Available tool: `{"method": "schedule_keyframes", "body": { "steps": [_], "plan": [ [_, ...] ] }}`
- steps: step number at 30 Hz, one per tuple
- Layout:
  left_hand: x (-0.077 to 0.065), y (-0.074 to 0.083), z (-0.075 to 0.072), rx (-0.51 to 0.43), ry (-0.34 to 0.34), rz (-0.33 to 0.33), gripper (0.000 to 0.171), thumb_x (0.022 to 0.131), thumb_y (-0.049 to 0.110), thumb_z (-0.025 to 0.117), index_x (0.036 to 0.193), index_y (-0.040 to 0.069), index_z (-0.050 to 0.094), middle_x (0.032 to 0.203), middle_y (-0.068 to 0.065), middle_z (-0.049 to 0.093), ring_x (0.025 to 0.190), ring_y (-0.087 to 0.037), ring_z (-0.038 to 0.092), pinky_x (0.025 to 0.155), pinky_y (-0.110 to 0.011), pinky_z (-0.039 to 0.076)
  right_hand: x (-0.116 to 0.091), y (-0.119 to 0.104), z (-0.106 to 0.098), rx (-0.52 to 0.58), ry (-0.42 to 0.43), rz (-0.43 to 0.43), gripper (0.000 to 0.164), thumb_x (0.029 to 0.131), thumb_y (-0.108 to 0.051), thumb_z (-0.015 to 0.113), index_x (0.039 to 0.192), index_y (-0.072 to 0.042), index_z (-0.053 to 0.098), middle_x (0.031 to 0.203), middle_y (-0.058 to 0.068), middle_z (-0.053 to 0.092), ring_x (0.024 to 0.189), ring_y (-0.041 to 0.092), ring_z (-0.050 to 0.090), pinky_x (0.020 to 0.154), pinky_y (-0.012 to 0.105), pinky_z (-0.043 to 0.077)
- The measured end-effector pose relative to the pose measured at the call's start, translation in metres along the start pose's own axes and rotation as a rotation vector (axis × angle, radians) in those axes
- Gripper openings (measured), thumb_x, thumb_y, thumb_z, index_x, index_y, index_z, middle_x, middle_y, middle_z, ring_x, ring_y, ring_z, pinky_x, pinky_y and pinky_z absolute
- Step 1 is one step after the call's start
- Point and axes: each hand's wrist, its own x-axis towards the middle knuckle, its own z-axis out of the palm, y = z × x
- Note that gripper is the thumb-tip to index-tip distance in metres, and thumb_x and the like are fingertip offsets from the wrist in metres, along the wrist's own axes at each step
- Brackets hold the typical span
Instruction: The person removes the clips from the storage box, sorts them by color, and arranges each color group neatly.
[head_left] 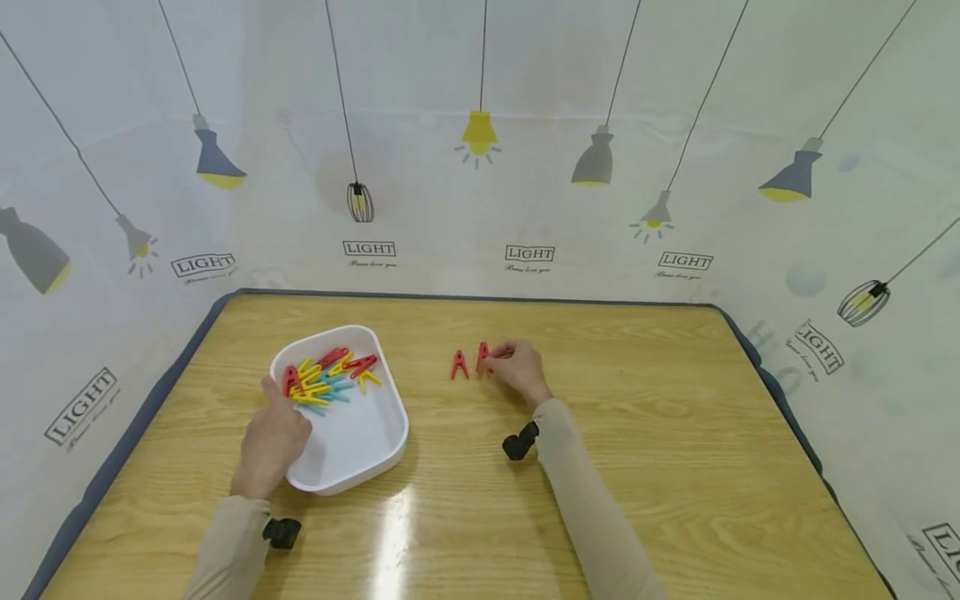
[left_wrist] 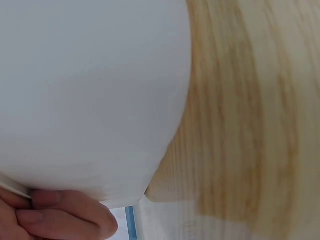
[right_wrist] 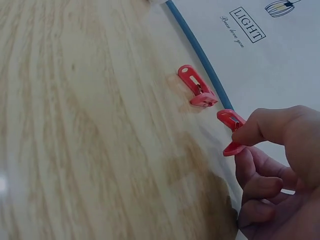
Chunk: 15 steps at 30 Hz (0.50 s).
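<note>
A white plastic bin stands on the table, with red, yellow and blue clothespins heaped toward its far end. My left hand grips the bin's left side; in the left wrist view its curled fingers meet the bin wall. To the right of the bin, my right hand pinches a red clothespin between thumb and fingers. Just left of that one, a second red clothespin stands apart on the tabletop.
The wooden table has a dark blue edge. Behind and beside it hangs a white sheet printed with lamps and lettering. Each wrist carries a small black camera.
</note>
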Motion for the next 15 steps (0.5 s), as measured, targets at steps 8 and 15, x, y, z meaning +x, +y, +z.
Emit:
{"method": "schedule_keyframes", "body": {
  "steps": [8,15],
  "plan": [
    [0.0006,0.0005,0.0006,-0.013,-0.004,-0.024,0.086,0.100,0.010,0.040,0.153,0.000,-0.027,0.099,-0.031,0.052,0.071,-0.030,0.061,0.052,-0.030,0.050,-0.0026,0.0029,0.0029,-0.070,0.033,-0.038,0.014,0.086,-0.018,0.077,0.090,-0.005,0.073,0.086,0.009,0.071,0.070,0.016,0.059,0.060,0.023,0.044],
    [0.0016,0.0002,0.0013,0.003,0.006,-0.022,0.085,0.100,0.010,0.039,0.153,-0.001,-0.026,0.096,-0.030,0.052,0.070,-0.030,0.061,0.052,-0.030,0.049,-0.0049,0.0015,0.0042,-0.101,0.054,-0.059,0.011,0.086,-0.016,0.074,0.089,-0.006,0.073,0.084,0.009,0.071,0.068,0.017,0.059,0.060,0.024,0.044]
  ]
}}
